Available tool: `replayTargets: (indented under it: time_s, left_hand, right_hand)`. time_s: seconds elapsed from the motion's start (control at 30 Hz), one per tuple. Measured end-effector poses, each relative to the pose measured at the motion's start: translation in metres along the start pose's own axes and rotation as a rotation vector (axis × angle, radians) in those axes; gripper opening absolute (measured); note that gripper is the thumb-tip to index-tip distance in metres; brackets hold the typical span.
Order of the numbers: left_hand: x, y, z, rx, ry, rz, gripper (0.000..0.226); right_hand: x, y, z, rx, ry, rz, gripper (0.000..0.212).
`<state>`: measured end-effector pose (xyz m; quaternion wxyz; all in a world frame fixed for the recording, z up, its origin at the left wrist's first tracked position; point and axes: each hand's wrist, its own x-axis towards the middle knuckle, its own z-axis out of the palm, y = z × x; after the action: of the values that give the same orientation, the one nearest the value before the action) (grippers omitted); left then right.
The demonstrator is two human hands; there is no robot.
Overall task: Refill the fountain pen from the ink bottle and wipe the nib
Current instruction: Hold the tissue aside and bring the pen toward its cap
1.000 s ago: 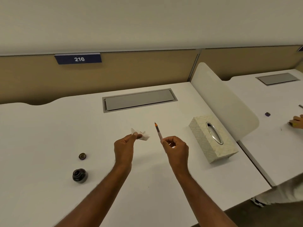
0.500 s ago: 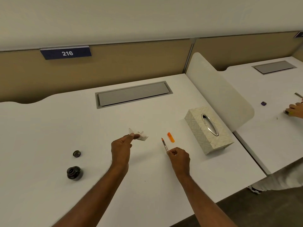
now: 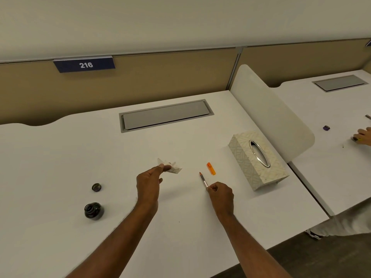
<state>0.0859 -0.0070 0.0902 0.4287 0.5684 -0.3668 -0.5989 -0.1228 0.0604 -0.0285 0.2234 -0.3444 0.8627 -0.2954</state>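
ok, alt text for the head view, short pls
A person's right hand holds a fountain pen nib-forward over a white desk while the left hand pinches a crumpled tissue. An orange pen cap, tissue box, open ink bottle and its lid lie around.

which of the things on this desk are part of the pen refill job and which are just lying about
Part of the job:
- pen, held by the right hand
- tissue, pinched by the left hand
- ink bottle, open
- bottle cap
- orange pen piece
- tissue box

Just lying about:
- number sign
- grey desk flap
- white divider
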Motion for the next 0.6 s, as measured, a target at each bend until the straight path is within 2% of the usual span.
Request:
replayTargets:
  time_s: [0.6]
  left_hand:
    - [0.0075, 0.004, 0.0007, -0.028, -0.007, 0.011, 0.026]
  right_hand:
    - [0.0006, -0.0004, 0.0023, -0.011, 0.017, -0.017, 0.018]
